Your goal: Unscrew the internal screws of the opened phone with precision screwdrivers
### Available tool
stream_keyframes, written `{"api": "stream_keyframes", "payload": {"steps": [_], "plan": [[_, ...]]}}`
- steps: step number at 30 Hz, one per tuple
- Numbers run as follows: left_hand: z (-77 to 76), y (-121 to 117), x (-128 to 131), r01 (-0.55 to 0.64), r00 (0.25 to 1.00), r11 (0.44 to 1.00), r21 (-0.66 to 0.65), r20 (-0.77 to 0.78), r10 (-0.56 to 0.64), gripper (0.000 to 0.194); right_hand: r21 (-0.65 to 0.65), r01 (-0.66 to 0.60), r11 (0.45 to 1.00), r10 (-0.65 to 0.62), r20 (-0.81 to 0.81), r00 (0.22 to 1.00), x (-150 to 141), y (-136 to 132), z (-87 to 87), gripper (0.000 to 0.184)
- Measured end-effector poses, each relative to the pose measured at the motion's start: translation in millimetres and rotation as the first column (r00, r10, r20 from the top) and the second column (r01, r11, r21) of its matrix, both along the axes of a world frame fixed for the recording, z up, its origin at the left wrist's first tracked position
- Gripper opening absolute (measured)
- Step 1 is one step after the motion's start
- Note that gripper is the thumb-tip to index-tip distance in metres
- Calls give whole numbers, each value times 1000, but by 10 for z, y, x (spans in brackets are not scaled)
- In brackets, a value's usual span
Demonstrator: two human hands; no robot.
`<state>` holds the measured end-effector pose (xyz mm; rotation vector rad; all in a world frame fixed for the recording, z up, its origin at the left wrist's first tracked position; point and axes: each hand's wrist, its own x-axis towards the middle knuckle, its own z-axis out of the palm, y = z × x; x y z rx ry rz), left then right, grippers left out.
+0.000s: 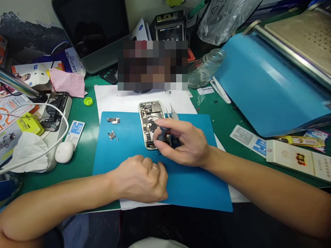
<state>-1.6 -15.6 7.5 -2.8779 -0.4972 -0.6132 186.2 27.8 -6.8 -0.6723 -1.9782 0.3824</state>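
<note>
An opened phone (150, 119) with its inner parts bare lies on the blue mat (191, 187). My right hand (190, 143) is over its lower right side, thumb and fingers closed around a dark grey screwdriver (162, 133); its tip is hidden. My left hand (142, 179) rests on the mat below the phone, curled into a fist with a ring on one finger. Its palm side is hidden. Thin-tipped tools (173, 112) lie right of the phone, partly behind my right hand. A small metal phone part (113, 120) and a loose bracket-like piece (112, 135) lie on the left.
A white sheet (108, 98) lies under the mat. On the left are another opened phone (54, 110), a white earbud case (64, 152) and a cable. A glass jar (207, 67) stands behind; a yellow cutter (300, 140) and white box (297, 158) lie at right.
</note>
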Motion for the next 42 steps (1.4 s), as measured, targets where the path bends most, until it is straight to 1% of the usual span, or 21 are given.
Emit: {"api": "stream_keyframes", "payload": {"steps": [3, 7, 12, 18, 22, 27, 32, 37, 42], "plan": [[8, 12, -7, -29, 999, 1000, 3, -44, 29, 28, 8, 7, 1000, -7, 35, 999, 5, 2, -3, 60], [35, 21, -2, -73, 996, 997, 3, -57, 73, 34, 17, 5, 1000, -6, 59, 998, 6, 6, 6, 61], [44, 22, 4, -121, 990, 992, -19, -80, 119, 29, 29, -3, 1000, 1, 83, 997, 1, 12, 18, 58], [35, 19, 5, -112, 992, 994, -14, -62, 111, 29, 36, -4, 999, 1, 80, 997, -7, 11, 7, 52], [29, 23, 6, -123, 991, 992, -5, -55, 122, 28, 15, -14, 1000, 13, 77, 997, -8, 15, 2, 52], [16, 19, 6, -127, 990, 992, -13, -64, 126, 27, 10, -27, 1000, 26, 76, 997, 0, 17, 14, 54], [15, 14, 11, -132, 988, 991, -32, -84, 129, 27, -27, -21, 999, 23, 100, 995, 11, 7, 28, 52], [12, 17, 1, -129, 988, 990, -62, -92, 123, 30, -10, -11, 1000, 12, 94, 995, 6, 9, 32, 53], [9, 15, 3, -123, 990, 990, -63, -83, 118, 33, -8, 11, 1000, -10, 95, 995, 6, 9, 13, 53]]}}
